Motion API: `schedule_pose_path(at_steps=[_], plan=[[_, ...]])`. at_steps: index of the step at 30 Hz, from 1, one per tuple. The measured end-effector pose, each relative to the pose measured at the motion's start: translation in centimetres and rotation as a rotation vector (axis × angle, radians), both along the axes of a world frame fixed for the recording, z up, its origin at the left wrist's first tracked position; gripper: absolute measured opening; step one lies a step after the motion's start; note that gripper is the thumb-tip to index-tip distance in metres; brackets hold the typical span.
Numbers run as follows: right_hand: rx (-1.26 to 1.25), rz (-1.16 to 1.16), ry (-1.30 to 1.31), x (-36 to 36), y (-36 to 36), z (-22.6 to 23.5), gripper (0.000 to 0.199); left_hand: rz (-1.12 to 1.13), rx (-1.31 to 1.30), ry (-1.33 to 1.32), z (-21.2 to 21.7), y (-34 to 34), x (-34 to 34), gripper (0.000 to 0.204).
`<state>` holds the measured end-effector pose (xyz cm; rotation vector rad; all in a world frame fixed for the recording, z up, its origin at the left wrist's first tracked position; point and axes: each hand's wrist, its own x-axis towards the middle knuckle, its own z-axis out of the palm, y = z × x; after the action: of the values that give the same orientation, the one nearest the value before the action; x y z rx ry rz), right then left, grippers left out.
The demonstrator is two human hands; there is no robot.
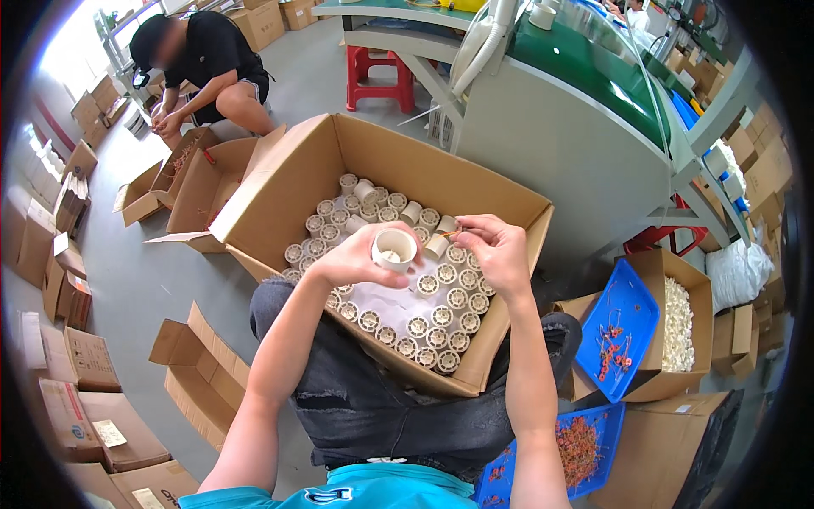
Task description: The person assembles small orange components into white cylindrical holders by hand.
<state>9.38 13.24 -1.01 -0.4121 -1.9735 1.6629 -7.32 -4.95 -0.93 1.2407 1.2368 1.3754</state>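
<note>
My left hand [346, 260] is wrapped round a white plastic cup-shaped part [395, 246], its open mouth facing up and a small post visible inside. Just right of it, my right hand [498, 256] pinches a thin orange-red wire piece [454, 233] between thumb and fingertips. Both hands are above a large open cardboard box [275, 199] in front of my knees. Inside stand many similar white round parts [441, 316], most showing slotted, wheel-like ends. A few of them lie on their sides near the far wall. A pale sheet [381, 301] shows between them.
On the right are a blue tray [640, 314] with red wire pieces, a carton of small cream parts [677, 327] and a lower blue tray [610, 424] of wires. A green-topped bench [585, 72] stands beyond. Far left, another person [208, 72] crouches beside open cartons [222, 174].
</note>
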Motion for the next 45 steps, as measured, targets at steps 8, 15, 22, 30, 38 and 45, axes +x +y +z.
schedule_pose_path(at_steps=[8, 15, 22, 30, 38, 45], plan=[[0.036, -0.174, 0.305, 1.0, -1.6, 2.2, 0.021, 0.574, 0.277, 0.658, -1.3, 1.8, 2.3, 0.049], [0.175, -0.175, 0.416, -0.3, -3.8, 1.3, 0.021, 0.506, 0.206, 0.483, -1.3, 1.8, 3.1, 0.046], [0.294, -0.193, 0.371, -0.4, -3.3, 0.6, 0.024, 0.496, 0.208, 0.470, -1.5, 1.9, 3.1, 0.046], [0.577, -0.181, 0.335, -0.1, -3.5, 1.4, 0.022, 0.578, 0.252, 0.289, -2.6, 2.0, 3.3, 0.056], [0.789, -0.089, 0.174, -0.6, -4.6, 1.0, 0.021, 0.444, 0.253, 0.626, -2.5, 1.9, 3.0, 0.064], [0.704, -0.039, 0.087, -0.8, -4.8, 0.5, 0.017, 0.452, 0.301, 0.683, -3.1, 2.2, 3.6, 0.060]])
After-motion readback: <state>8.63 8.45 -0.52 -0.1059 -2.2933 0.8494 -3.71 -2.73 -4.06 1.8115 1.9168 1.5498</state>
